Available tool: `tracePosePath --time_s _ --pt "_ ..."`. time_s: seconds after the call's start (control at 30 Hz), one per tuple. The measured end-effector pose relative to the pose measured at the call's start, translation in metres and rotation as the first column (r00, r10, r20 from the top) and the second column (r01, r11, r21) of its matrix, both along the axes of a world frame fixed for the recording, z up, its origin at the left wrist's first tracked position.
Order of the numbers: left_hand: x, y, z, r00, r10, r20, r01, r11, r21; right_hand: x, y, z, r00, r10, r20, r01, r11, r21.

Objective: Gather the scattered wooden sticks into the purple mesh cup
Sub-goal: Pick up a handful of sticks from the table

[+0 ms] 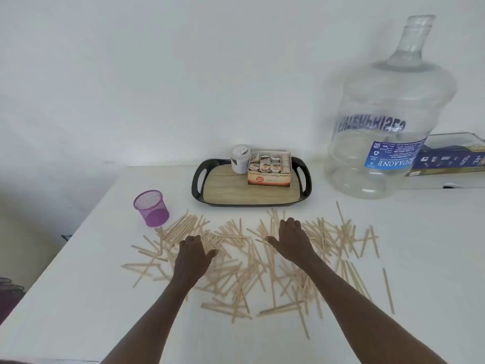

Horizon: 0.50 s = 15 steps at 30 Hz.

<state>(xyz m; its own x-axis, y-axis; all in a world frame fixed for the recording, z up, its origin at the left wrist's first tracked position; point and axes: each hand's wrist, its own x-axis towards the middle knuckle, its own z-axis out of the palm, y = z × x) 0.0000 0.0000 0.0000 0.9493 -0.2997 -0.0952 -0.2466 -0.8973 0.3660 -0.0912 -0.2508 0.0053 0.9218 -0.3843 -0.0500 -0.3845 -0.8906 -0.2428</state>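
- Left hand (194, 249) and right hand (290, 239) press on wooden sticks (237, 261); grip fingers curled, hold unclear.
- Purple mesh cup (151, 208) far-left, nearer left hand.

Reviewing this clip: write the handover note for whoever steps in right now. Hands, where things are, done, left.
Left hand: fingers curled down onto the sticks; grip unclear.
Right hand: also resting on the pile, fingers bent; grip unclear.
Wooden sticks: scattered across the white table.
Purple mesh cup: upright at the pile's far left; no sticks show inside.
Done: nothing visibly gathered.
Left: all sticks into the cup.
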Motion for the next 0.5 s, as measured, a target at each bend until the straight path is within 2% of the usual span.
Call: tracePosePath --time_s 0.1,0.27,0.5 --pt "0.005 0.001 -0.007 1.000 0.015 -0.007 -0.014 0.999 0.046 0.017 0.010 -0.004 0.994 -0.112 -0.014 0.111 0.993 -0.049" --pt "0.014 0.004 -0.016 1.000 0.013 0.011 -0.012 1.000 -0.029 0.035 0.025 -0.010 0.973 -0.219 -0.072 0.210 0.971 -0.117" --pt "0.033 0.007 -0.026 0.999 -0.010 -0.042 0.002 0.984 -0.177 0.039 0.035 -0.016 0.958 -0.271 -0.098 0.276 0.960 0.044"
